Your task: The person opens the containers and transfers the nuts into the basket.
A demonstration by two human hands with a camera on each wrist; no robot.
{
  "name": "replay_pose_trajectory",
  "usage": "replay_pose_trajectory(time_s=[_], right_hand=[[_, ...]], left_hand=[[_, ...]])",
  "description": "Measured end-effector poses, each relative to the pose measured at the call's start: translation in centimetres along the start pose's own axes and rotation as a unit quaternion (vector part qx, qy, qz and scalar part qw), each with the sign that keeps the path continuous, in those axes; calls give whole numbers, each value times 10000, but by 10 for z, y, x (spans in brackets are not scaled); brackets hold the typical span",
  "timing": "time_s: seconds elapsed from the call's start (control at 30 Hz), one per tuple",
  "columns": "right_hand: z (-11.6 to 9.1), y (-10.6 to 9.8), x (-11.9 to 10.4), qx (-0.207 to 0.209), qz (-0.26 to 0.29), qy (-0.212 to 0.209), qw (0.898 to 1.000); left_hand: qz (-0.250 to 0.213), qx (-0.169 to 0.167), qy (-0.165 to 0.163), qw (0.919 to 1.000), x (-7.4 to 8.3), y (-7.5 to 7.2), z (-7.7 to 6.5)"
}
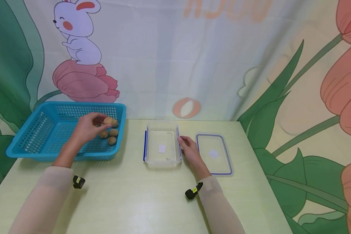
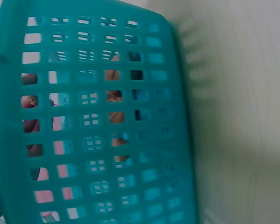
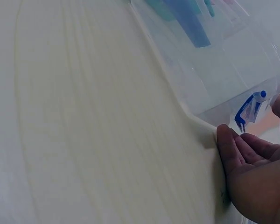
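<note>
At the right end of the blue basket (image 1: 21, 152), my left hand (image 1: 89, 128) pinches a walnut (image 1: 108, 121) between thumb and fingers. Several more walnuts, one of them this walnut (image 1: 112, 140), lie on the basket floor beside and below the hand. In the left wrist view the perforated basket wall (image 2: 95, 135) mostly hides the hand. My right hand (image 1: 191, 152) grips the right side of a clear plastic food container (image 1: 163, 161), which stands lidless on the table. The right wrist view shows the thumb at its rim and the fingers (image 3: 228, 149) low against its side, near a blue-edged latch (image 3: 249, 109).
The clear lid (image 1: 213, 143) with a blue seal lies flat to the right of the container, close to my right forearm. A printed curtain (image 1: 152, 65) hangs behind the table's (image 1: 128, 195) back edge. The basket's raised rim surrounds my left hand.
</note>
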State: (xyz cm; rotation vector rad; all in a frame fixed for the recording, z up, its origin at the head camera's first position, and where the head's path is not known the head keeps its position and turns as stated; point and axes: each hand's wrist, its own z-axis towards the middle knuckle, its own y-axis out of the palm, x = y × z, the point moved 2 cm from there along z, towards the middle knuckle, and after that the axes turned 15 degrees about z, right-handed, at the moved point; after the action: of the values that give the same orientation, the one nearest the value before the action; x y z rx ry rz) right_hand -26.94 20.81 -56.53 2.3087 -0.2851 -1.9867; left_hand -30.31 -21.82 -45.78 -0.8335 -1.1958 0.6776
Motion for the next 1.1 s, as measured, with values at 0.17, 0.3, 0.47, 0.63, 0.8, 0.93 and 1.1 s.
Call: replay_pose_trajectory(time_s=[0.17, 0.3, 0.47, 0.63, 0.8, 0.93, 1.1], right_hand=[[-1, -1, 0, 21, -4, -10, 10000], [-1, -1, 0, 5, 9, 11, 10000], [-3, 0, -1, 49, 31, 60, 10000], [-3, 1, -2, 17, 28, 32, 10000], [-3, 0, -2, 15, 13, 54, 10000], [-3, -1, 0, 16, 2, 75, 10000], [-3, 0, 0, 29, 66, 80, 9999]], left_hand=[[13, -112, -197, 9997, -12, 9, 1], [-39, -221, -323, 9992, -19, 15, 2], [-26, -261, -330, 9991, -24, 19, 3], [14, -368, -442, 9983, -25, 21, 3], [72, -453, -474, 9978, -25, 22, 2], [45, -384, -498, 9980, -24, 22, 1], [-68, -246, -542, 9982, -24, 21, 2]])
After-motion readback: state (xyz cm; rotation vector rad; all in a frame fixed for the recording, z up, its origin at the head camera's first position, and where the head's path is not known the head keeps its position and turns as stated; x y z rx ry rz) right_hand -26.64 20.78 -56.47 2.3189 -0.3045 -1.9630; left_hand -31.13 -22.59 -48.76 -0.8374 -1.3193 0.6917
